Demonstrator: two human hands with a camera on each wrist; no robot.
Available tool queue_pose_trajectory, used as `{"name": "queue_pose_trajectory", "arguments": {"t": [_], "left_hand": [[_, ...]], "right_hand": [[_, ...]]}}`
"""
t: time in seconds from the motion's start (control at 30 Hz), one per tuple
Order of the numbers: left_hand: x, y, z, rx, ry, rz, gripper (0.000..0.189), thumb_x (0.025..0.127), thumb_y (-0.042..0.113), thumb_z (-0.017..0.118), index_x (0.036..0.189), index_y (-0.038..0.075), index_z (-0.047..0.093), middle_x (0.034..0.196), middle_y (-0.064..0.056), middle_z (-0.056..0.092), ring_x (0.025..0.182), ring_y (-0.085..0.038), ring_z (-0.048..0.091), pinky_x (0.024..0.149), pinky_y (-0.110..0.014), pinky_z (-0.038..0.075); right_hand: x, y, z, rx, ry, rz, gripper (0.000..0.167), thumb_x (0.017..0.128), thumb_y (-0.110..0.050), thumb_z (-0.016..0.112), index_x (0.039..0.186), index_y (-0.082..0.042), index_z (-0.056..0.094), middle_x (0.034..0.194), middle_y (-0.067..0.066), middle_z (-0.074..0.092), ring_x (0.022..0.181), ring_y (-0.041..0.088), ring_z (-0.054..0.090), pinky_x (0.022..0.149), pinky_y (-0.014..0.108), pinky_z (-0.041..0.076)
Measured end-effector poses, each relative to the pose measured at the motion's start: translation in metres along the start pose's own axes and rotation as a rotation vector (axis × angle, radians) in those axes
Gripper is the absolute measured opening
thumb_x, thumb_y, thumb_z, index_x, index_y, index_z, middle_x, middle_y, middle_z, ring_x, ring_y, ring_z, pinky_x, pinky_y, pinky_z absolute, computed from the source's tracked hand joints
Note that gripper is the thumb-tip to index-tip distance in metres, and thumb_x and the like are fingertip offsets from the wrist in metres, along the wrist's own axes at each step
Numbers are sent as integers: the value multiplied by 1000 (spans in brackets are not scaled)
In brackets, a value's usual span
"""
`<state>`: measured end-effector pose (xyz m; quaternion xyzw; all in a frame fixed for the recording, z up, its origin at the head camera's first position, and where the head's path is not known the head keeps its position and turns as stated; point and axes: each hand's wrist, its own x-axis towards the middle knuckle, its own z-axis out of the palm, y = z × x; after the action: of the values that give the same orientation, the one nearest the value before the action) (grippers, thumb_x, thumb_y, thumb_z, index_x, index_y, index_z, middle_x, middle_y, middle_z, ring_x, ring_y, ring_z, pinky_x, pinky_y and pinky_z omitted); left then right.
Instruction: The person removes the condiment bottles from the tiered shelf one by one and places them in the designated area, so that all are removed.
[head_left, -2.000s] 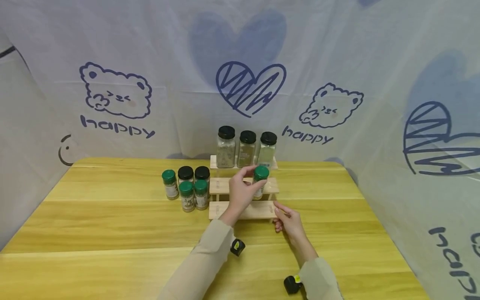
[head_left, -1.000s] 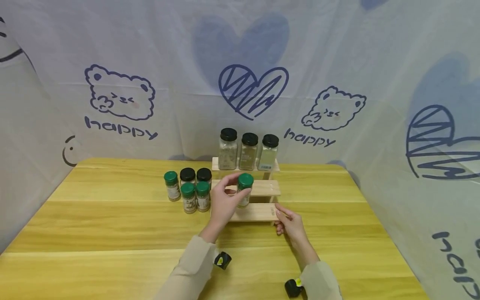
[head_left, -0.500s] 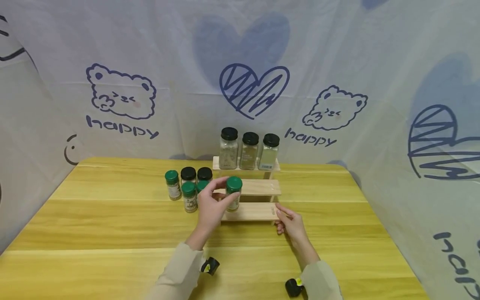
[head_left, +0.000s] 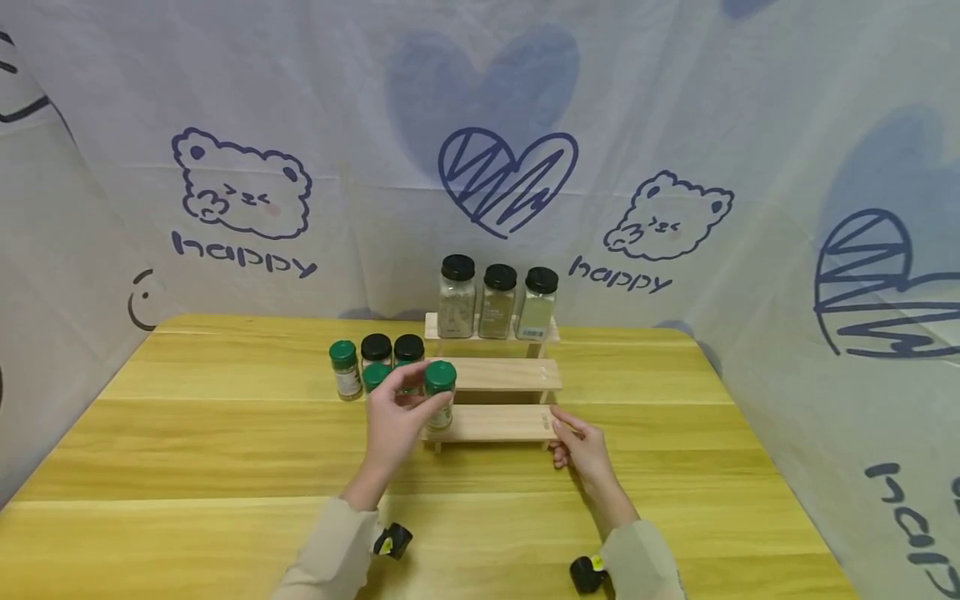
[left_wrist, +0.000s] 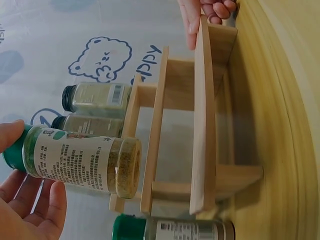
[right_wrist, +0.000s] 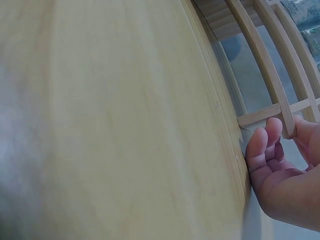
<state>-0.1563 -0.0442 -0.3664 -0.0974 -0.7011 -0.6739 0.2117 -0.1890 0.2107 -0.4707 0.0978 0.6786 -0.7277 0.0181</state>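
Observation:
My left hand pinches a green-capped spice jar between thumb and fingers, upright, in front of the left end of a three-tier wooden rack. In the left wrist view the jar's label is covered in small print. My right hand grips the right end of the rack's lowest shelf, thumb on top and fingers curled beneath, as the right wrist view shows at the shelf end. Three black-capped jars stand on the top shelf. The middle and lowest shelves bear no jars.
Left of the rack on the wooden table stand several more jars: two black-capped behind, a green-capped one at the far left, and others partly hidden by my left hand. A printed cloth hangs behind the table.
My left hand has carried the green-capped jar from the right side of the middle shelf leftward and nearer, to the rack's left end. The right hand has kept its grip on the lowest shelf.

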Motion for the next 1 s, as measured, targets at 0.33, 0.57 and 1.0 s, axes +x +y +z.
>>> {"name": "queue_pose_trajectory", "arguments": {"t": [0.33,0.57,1.0], "left_hand": [[-2,-25,-17,9,32,-13,40,68,-4,74,106,-7,60,92,-16,60,75,-15,57,63,-23,50],[-2,-35,-31,68,79,-18,40,68,-1,75,105,-3,61,89,-13,59,73,-16,57,61,-20,50],[-6,-13,-57,185,152,-58,37,69,-9,71,103,-13,58,92,-21,59,77,-12,54,62,-14,48]], "right_hand": [[0,-1,0,-32,-6,10,35,91,-9,52,124,1,50,59,8,59,40,8,47,40,20,43],[0,0,-1,-40,0,13,34,91,-9,51,123,1,51,59,9,58,40,8,46,39,20,43],[-1,-2,0,-24,4,18,35,91,-9,52,123,2,50,59,8,59,39,7,46,39,19,43]]}}
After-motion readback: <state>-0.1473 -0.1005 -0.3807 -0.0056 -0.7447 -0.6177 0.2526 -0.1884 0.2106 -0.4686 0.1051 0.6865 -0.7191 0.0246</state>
